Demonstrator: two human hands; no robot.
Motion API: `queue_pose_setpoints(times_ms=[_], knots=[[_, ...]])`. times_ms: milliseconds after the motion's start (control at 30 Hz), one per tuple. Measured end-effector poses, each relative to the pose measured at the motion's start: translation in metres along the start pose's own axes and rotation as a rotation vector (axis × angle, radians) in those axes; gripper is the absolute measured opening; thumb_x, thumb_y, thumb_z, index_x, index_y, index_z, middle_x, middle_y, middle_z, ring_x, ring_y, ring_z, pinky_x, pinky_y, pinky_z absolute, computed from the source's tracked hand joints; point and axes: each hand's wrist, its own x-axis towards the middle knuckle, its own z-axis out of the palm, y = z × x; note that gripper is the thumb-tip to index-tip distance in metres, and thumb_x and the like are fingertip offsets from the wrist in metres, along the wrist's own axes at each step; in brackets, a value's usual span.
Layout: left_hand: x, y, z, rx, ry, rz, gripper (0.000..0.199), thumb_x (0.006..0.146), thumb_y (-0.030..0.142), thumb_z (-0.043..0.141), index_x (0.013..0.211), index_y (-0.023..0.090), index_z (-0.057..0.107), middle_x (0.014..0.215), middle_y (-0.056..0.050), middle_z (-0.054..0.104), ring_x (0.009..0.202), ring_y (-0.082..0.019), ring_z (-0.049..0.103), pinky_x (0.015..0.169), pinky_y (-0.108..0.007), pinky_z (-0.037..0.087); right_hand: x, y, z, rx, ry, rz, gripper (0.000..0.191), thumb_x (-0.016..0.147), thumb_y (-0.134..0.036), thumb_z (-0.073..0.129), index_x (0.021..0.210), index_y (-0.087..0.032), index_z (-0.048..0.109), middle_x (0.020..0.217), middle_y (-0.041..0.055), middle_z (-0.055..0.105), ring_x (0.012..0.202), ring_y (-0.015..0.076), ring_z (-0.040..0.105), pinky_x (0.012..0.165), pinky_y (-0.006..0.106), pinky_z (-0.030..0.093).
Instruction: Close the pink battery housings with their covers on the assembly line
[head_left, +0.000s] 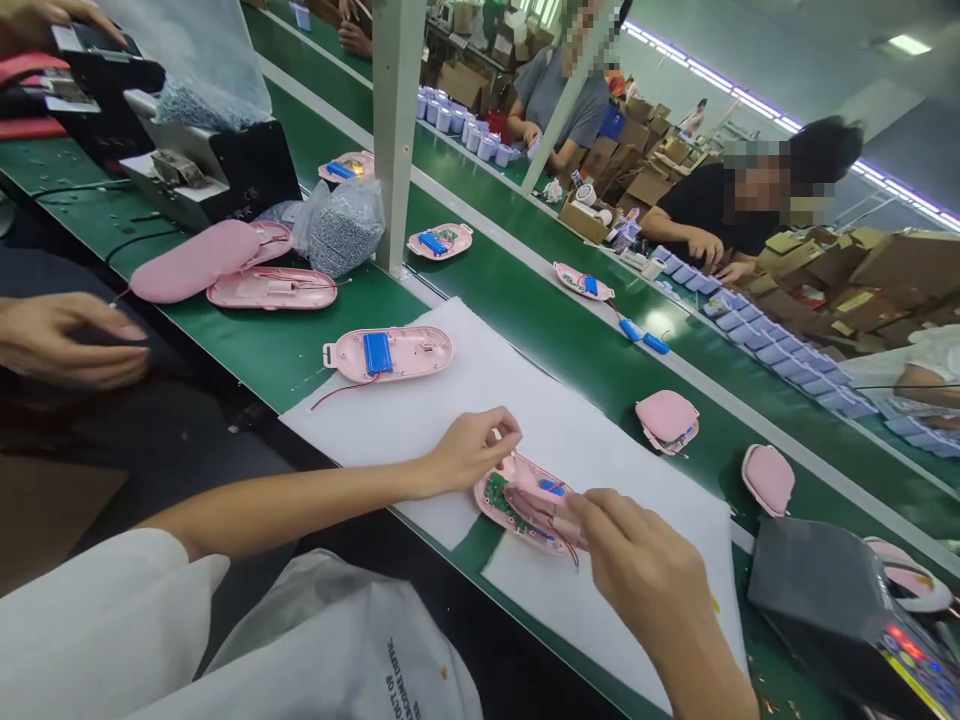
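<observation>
In the head view, an open pink casing (491, 512) lies on the white sheet, with a green circuit board and blue parts inside. My right hand (637, 560) grips the right end of a pink shell piece (536, 502), tilted over this casing. Red and dark wires hang by its fingers. My left hand (480, 445) is at the casing's far-left end, fingers curled into a pinch; what lies between the fingertips is hidden. Farther left, another pink half shell (420, 352) holds a blue battery (378, 353), and a red wire trails from it.
White sheet (480, 350) covers part of the green bench. Pink casings (667, 420) sit on the belt beyond. A dark box with lit display (832, 610) stands at right. A post (397, 130), screw bag (345, 230) and co-worker's hand (71, 340) are left.
</observation>
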Motion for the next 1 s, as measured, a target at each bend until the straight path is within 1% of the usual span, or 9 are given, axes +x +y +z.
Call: queue_pose_setpoints(times_ms=[100, 200, 300, 433, 567, 667, 767, 900, 1000], knots=[[0.001, 0.004, -0.001, -0.015, -0.044, 0.057, 0.011, 0.089, 0.026, 0.054, 0.084, 0.017, 0.059, 0.072, 0.002, 0.066, 0.058, -0.011, 0.062, 0.06, -0.023, 0.049, 0.015, -0.01, -0.007, -0.078, -0.012, -0.081, 0.028, 0.091, -0.001, 0.045, 0.095, -0.019, 0.065, 0.084, -0.0007, 0.067, 0.063, 0.0102, 0.054, 0.06, 0.027, 0.036], [0.002, 0.003, -0.002, -0.007, -0.108, 0.268, 0.013, 0.092, 0.024, 0.053, 0.086, 0.017, 0.062, 0.082, -0.002, 0.067, 0.071, -0.013, 0.064, 0.07, -0.025, 0.052, 0.024, -0.008, -0.003, -0.074, 0.016, 0.087, 0.022, 0.094, -0.01, 0.047, 0.092, -0.021, 0.067, 0.081, -0.003, 0.067, 0.061, 0.0082, 0.055, 0.054, 0.026, 0.033], [0.002, -0.004, -0.001, 0.145, -0.073, 0.564, 0.014, 0.092, 0.022, 0.056, 0.084, 0.017, 0.066, 0.104, -0.009, 0.065, 0.095, -0.018, 0.063, 0.081, -0.029, 0.053, 0.025, -0.006, 0.002, -0.068, 0.079, 0.273, 0.018, 0.096, -0.017, 0.05, 0.091, -0.02, 0.067, 0.082, -0.0037, 0.068, 0.059, 0.0072, 0.056, 0.049, 0.025, 0.032], [0.002, -0.014, 0.004, 0.228, 0.013, 0.669, 0.015, 0.093, 0.023, 0.057, 0.086, 0.017, 0.068, 0.119, -0.013, 0.059, 0.107, -0.022, 0.06, 0.087, -0.034, 0.055, 0.022, -0.009, 0.007, 0.022, 0.131, 0.376, 0.017, 0.095, -0.021, 0.051, 0.09, -0.021, 0.068, 0.083, -0.0023, 0.069, 0.066, 0.0094, 0.062, 0.052, 0.023, 0.037], [0.006, -0.017, 0.009, -0.011, 0.028, 0.553, 0.012, 0.089, 0.028, 0.066, 0.086, 0.017, 0.069, 0.109, -0.01, 0.064, 0.095, -0.019, 0.065, 0.084, -0.032, 0.056, 0.019, -0.008, 0.018, 0.22, 0.251, 0.518, 0.016, 0.092, -0.027, 0.055, 0.089, -0.021, 0.069, 0.086, 0.0001, 0.07, 0.075, 0.0138, 0.066, 0.063, 0.023, 0.047], [0.009, -0.016, 0.011, -0.226, 0.082, 0.293, 0.026, 0.079, 0.03, 0.076, 0.096, 0.017, 0.061, 0.094, -0.005, 0.066, 0.073, -0.014, 0.066, 0.065, -0.025, 0.054, 0.02, -0.001, 0.029, 0.351, 0.237, 0.637, 0.022, 0.091, -0.036, 0.056, 0.088, -0.02, 0.07, 0.087, 0.0025, 0.071, 0.074, 0.0173, 0.066, 0.068, 0.027, 0.05], [0.009, -0.015, 0.011, -0.328, 0.048, 0.117, 0.041, 0.072, 0.029, 0.08, 0.1, 0.018, 0.052, 0.09, -0.003, 0.064, 0.061, -0.01, 0.062, 0.051, -0.019, 0.047, 0.031, 0.004, 0.039, 0.352, 0.067, 0.705, 0.029, 0.087, -0.047, 0.057, 0.091, -0.021, 0.069, 0.09, 0.0036, 0.071, 0.077, 0.0209, 0.065, 0.068, 0.03, 0.047], [0.011, -0.011, 0.01, -0.285, 0.024, 0.055, 0.039, 0.072, 0.026, 0.077, 0.099, 0.018, 0.05, 0.099, -0.004, 0.063, 0.056, -0.006, 0.058, 0.05, -0.017, 0.046, 0.051, 0.013, 0.051, 0.393, -0.282, 0.669, 0.026, 0.082, -0.047, 0.058, 0.08, -0.022, 0.066, 0.073, 0.0007, 0.067, 0.065, 0.0181, 0.058, 0.059, 0.028, 0.038], [0.013, -0.009, 0.008, -0.24, 0.056, 0.005, 0.041, 0.07, 0.02, 0.076, 0.102, 0.019, 0.05, 0.104, -0.004, 0.062, 0.054, -0.003, 0.056, 0.049, -0.016, 0.044, 0.058, 0.023, 0.055, 0.495, -0.393, 0.645, 0.023, 0.082, -0.042, 0.056, 0.076, -0.021, 0.065, 0.068, -0.0006, 0.064, 0.061, 0.0157, 0.053, 0.058, 0.028, 0.035]])
